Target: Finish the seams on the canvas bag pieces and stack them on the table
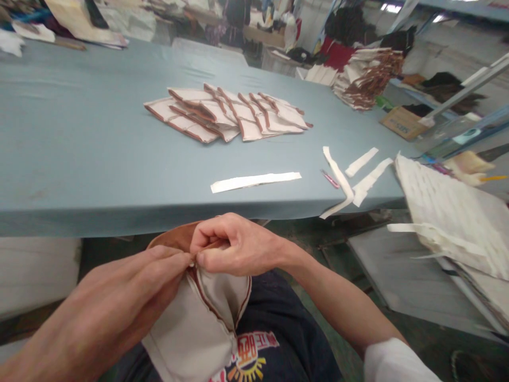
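A cream fabric piece with brown edging point(191, 323) hangs over my lap, its brown side showing at the top. My left hand point(155, 276) pinches its upper edge where a brown-trimmed seam ends. Right beside it, the thumb and curled fingers of my right hand point(228, 244) grip the same edge. The fingertips of both hands almost meet there, and a tiny pale bit shows between them. Below the pinch, the seam parts into a fold that runs down to the lower right.
Overlapping cream pieces with brown edges point(246, 114) lie on the blue-green table point(99, 159). Nearer are a white strip point(256, 181), more strips point(371, 180) and small pink snips point(330, 179). A stack of cream fabric point(457, 212) stands at right; a cardboard box point(403, 123) sits behind.
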Motion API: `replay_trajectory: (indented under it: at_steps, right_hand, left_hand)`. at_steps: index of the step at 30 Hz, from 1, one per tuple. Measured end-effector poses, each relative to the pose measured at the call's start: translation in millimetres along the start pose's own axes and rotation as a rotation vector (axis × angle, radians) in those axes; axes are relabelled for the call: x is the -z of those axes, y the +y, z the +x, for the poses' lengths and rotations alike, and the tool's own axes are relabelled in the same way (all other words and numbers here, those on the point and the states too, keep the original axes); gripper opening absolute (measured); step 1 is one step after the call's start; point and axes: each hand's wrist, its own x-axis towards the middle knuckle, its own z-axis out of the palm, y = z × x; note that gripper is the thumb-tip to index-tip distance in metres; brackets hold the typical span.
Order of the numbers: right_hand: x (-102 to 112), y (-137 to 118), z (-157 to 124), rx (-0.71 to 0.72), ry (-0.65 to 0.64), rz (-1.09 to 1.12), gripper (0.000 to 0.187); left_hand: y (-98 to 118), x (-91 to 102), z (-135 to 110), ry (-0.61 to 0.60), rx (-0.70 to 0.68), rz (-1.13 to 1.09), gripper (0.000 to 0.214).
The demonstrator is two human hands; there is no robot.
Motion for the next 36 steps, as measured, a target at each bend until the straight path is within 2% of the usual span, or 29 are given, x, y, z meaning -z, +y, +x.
replay_trajectory:
  at_steps: [2, 4, 7, 9, 11, 14, 16, 18, 21, 24, 27, 32, 36]
  right_hand:
    - [-2.8, -2.7, -2.7, 0.083, 0.024, -0.090, 0.002]
    - [-5.7, -6.2, -5.3, 0.169, 0.076, -0.189, 0.002]
    - [-9.6, -9.2, -7.5, 0.239, 0.148, -0.302, 0.005]
    - [-11.5, -7.8, -7.9, 0.264, 0.165, -0.335, 0.006]
    - [-12.9, -3.5, -7.8, 0.310, 0.178, -0.308, 0.006]
    - [-14.9, 7.7, -5.5, 0.339, 0.177, -0.153, 0.004]
    - [-17.1, 16.5, -2.6, 0.297, 0.154, -0.008, 0.005]
    - [-20.0, 24.1, 0.2, 0.244, 0.144, 0.116, 0.013]
    - [-22.9, 28.2, 0.6, 0.239, 0.153, 0.177, 0.015]
    - [-21.9, 22.9, -3.4, 0.248, 0.148, 0.092, 0.009]
    - [-19.1, 15.3, -6.8, 0.287, 0.145, -0.025, 0.006]
    - [-18.7, 11.3, -9.2, 0.360, 0.177, -0.243, 0.008]
    - [-17.3, 11.2, -14.8, 0.366, 0.198, -0.410, 0.011]
  left_hand:
    - [7.5, 1.2, 0.3, 0.023, -0.102, 0.118, 0.020]
    - [11.9, 5.0, -1.2, 0.037, -0.103, 0.174, 0.017]
    - [13.4, 12.7, -0.2, -0.062, -0.067, 0.098, 0.015]
    - [12.2, 16.1, 4.1, -0.127, -0.099, 0.057, 0.019]
    - [9.9, 16.3, 10.1, -0.127, -0.195, 0.037, 0.025]
    - [3.7, 10.7, 19.0, -0.047, -0.312, 0.047, 0.032]
    - [-2.1, 4.4, 23.3, -0.048, -0.271, -0.002, 0.039]
    - [-7.6, -1.9, 25.2, -0.072, -0.145, -0.116, 0.049]
    - [-10.3, -6.2, 24.2, -0.064, -0.002, -0.278, 0.053]
    - [-3.7, 0.2, 22.8, -0.083, 0.023, -0.316, 0.036]
    - [8.1, 10.7, 24.9, -0.153, -0.035, -0.293, 0.026]
    - [18.0, 14.5, 31.4, -0.176, -0.126, -0.236, 0.038]
    - [12.7, 11.3, 32.4, -0.232, -0.072, -0.265, 0.045]
